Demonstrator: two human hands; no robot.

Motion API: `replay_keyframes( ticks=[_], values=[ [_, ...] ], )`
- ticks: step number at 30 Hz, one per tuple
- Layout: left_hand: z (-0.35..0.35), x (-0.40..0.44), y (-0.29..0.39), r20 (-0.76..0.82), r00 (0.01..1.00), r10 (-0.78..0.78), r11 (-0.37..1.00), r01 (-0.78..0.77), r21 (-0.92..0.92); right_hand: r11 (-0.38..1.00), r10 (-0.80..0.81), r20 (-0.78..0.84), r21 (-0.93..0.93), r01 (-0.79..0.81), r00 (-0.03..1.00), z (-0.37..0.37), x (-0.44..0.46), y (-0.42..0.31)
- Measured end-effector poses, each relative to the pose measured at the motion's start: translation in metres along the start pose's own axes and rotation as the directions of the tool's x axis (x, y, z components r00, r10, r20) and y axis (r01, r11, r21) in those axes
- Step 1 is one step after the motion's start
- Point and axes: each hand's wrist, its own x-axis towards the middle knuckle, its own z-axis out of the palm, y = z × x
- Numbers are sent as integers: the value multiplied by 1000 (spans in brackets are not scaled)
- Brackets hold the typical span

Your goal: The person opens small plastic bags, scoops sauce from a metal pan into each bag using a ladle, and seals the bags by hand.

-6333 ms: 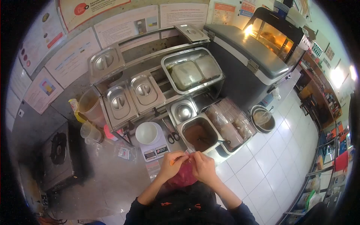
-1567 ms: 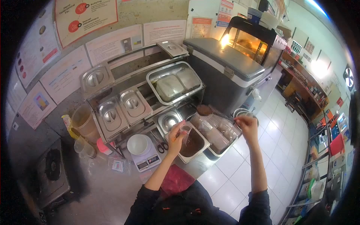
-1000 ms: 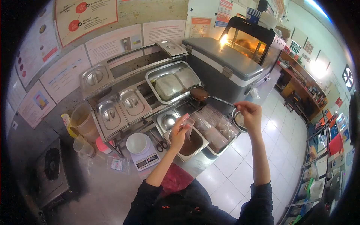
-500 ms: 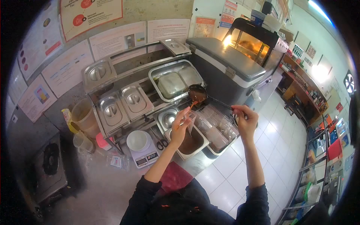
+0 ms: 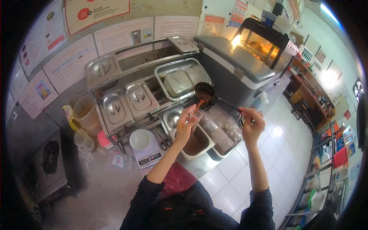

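My right hand (image 5: 252,122) is closed on the thin handle of a black ladle (image 5: 204,92), whose bowl is tilted and holds brown sauce. An orange-brown stream of sauce runs from its lip down into a small clear plastic bag (image 5: 197,115). Fingers of my left hand (image 5: 186,124) are wrapped round that bag, just below the ladle. Under the left hand stands a steel pan of brown sauce (image 5: 196,144). To its right is a tray with several filled clear bags (image 5: 220,140).
A white bowl (image 5: 141,140) sits on a kitchen scale (image 5: 149,158), with scissors (image 5: 165,143) beside it. Lidded steel pans (image 5: 139,97) stand behind. A grey cool box (image 5: 237,57) is at the back right, a black stove (image 5: 51,165) at the left.
My right hand has brought the ladle from the right to above the bag and tipped it; sauce now pours. My left hand raised the bag slightly. Earlier, both hands were together near the red cloth.
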Motion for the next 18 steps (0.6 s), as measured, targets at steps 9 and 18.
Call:
replay_keyframes(
  ticks=[9, 18],
  values=[
    [-1, 1, -3, 9, 998, 56, 997, -56, -57, 990, -120, -24, -75, 118, 992, 5, -5, -6],
    [-4, -3, 2, -33, 995, 91, 996, -91, -11, 932, 263, 209, 196, -304, 942, 12, -17, 15]
  ],
)
